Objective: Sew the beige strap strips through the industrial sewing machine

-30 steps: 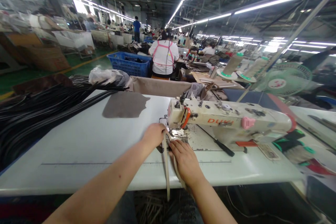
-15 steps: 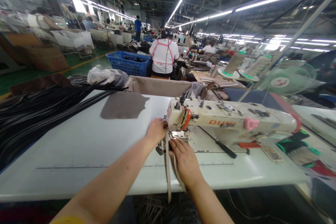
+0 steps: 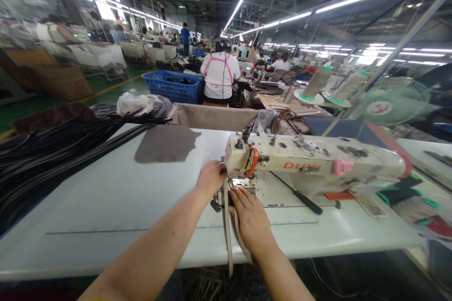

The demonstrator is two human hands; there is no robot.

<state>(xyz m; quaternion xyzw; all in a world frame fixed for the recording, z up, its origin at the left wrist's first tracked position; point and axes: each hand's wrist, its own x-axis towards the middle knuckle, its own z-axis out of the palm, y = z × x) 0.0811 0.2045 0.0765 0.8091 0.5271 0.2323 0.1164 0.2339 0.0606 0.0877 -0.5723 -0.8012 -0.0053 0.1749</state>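
Beside the needle end of a white sewing machine (image 3: 318, 156), my left hand (image 3: 211, 177) pinches a narrow beige strap (image 3: 228, 235) at its upper part. From there the strap hangs over the table's front edge. My right hand (image 3: 251, 216) rests just right of it, fingers together near the metal presser area (image 3: 240, 182), with the thumb tucked in. Another length of beige strap (image 3: 240, 237) runs out from under this hand, gripped between thumb and fingers. The fingertips of my left hand are partly hidden by the machine head.
A black-handled tool (image 3: 308, 202) lies under the machine arm. On the white table (image 3: 116, 193) is a brown-grey flat piece (image 3: 167, 144). Black strips (image 3: 42, 164) are heaped at left. Thread cones (image 3: 318, 82) and a fan (image 3: 391, 103) stand at right. A person in white (image 3: 219, 75) sits ahead.
The view has shifted slightly. Both hands keep nearly the same place by the needle, and the strap's hanging end sits a little lower in view.
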